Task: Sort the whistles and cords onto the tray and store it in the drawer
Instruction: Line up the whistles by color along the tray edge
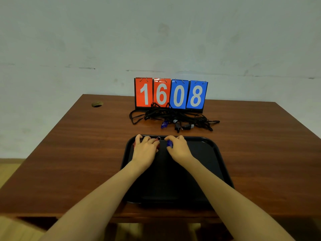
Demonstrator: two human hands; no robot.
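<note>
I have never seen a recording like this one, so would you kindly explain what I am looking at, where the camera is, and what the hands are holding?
There is no machine: a person works with bare hands, and the single picture comes from a camera on their head, looking down. On the brown table lies a black tray. At its far edge the left hand rests over red whistles, its grip hidden, and the right hand holds a blue whistle. Behind lies a tangle of black cords with more whistles, before a scoreboard reading 16 08.
</note>
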